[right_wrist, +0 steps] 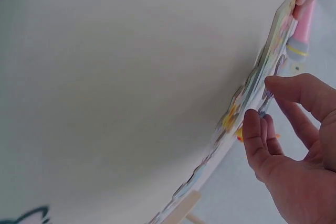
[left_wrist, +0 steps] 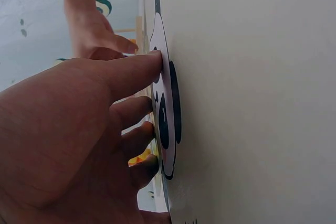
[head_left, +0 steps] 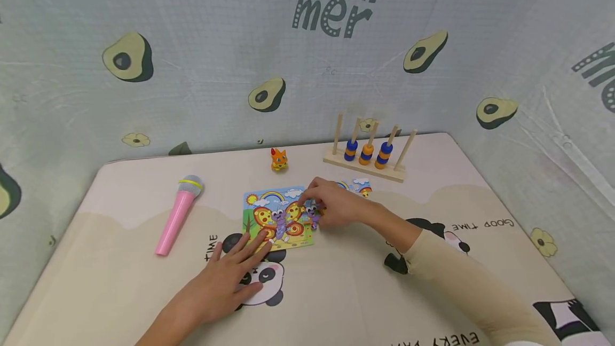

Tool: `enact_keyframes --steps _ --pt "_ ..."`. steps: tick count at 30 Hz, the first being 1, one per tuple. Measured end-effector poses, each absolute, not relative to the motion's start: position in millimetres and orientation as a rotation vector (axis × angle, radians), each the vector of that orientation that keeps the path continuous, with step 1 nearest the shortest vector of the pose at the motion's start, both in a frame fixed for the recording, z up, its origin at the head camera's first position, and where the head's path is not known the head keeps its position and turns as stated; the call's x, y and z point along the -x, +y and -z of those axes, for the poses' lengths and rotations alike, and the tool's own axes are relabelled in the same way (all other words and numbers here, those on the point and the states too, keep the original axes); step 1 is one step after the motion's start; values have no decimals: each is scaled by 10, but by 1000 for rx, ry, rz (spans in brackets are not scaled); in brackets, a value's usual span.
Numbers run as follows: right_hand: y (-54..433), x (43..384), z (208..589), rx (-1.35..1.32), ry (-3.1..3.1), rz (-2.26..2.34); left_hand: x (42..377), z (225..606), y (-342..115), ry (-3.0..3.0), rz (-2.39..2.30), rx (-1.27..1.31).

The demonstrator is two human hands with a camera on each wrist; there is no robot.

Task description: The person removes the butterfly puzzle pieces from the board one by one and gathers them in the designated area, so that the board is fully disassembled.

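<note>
A colourful butterfly picture board (head_left: 259, 228) lies on the table in the head view. My left hand (head_left: 230, 282) spreads its straight fingers flat, fingertips on the board's lower left edge. At the board's right side, my right hand (head_left: 336, 204) curls its fingers over a puzzle piece (head_left: 313, 219) with a purple butterfly figure. In the right wrist view, thumb and fingers (right_wrist: 255, 132) close in on that piece from two sides, low over the board. More puzzle pieces (head_left: 361, 185) with a rainbow and cloud show behind the right hand, partly hidden by it.
A pink toy microphone (head_left: 175, 218) lies to the left. Behind the board sits a small orange fox figure (head_left: 279, 159). The wooden peg stand (head_left: 367, 164) with blue and orange rings is at the back right, before the hanging cloth (head_left: 202, 68).
</note>
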State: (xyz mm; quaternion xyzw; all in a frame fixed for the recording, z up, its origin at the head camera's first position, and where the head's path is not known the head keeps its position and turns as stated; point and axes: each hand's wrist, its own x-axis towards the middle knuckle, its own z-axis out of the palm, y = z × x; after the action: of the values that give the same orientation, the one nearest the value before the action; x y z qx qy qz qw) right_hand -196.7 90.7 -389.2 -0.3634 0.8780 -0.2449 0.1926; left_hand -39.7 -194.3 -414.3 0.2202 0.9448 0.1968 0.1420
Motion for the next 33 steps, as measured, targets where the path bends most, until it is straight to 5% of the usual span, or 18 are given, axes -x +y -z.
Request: enact_keyframes --steps 33 --pt "1604 1976 3990 913 2568 658 383 4179 -1948 2761 -558 -658"
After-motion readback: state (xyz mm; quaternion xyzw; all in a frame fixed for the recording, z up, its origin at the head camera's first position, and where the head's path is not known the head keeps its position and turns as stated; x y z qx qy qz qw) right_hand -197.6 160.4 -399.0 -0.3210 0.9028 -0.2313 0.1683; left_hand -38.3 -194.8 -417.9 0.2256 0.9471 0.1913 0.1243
